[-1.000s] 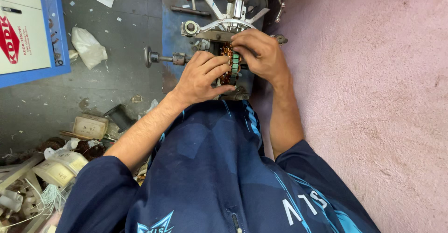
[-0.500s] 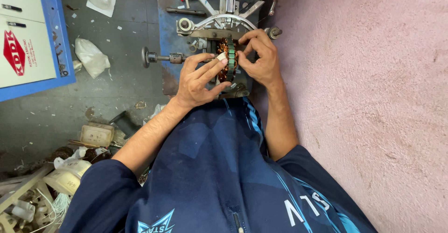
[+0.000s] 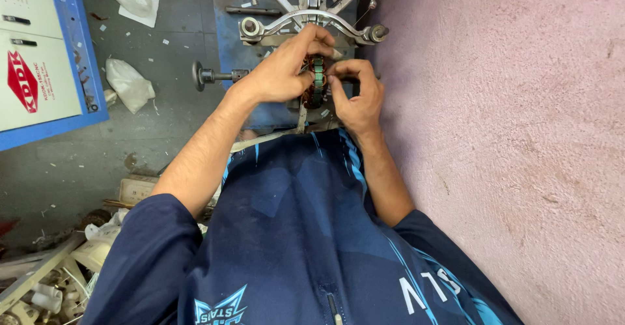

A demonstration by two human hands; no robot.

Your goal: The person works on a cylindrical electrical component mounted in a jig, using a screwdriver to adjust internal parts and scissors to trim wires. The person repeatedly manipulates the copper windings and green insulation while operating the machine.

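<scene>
The left hand (image 3: pixel 281 71) is curled around a small round motor coil (image 3: pixel 317 83), fingers wrapped over its top and thumb against its near side, so it grips the left half of the part. The right hand (image 3: pixel 357 94) meets it from the other side, with fingertips pinched on the coil's right edge. The coil (copper windings with a green band round the middle) stands on edge between the two hands, just above the person's lap and right in front of a blue machine (image 3: pixel 229 25).

Behind the hands a curved metal bracket (image 3: pixel 306 20) spans the machine, with a round knob at each end and a vertical shaft rising from its middle. A dark handle (image 3: pixel 211 75) sticks out to the left of the machine, near the left wrist.

The person wears a dark blue shirt (image 3: pixel 293 234) with lighter blue streaks. To the right lies a pink wall (image 3: pixel 508 116). On the grey floor (image 3: pixel 156 136) at left sit a crumpled white bag (image 3: pixel 129 84) and a blue-edged white cabinet (image 3: pixel 39 64); pale scrap parts (image 3: pixel 45 279) are heaped at the lower left.
</scene>
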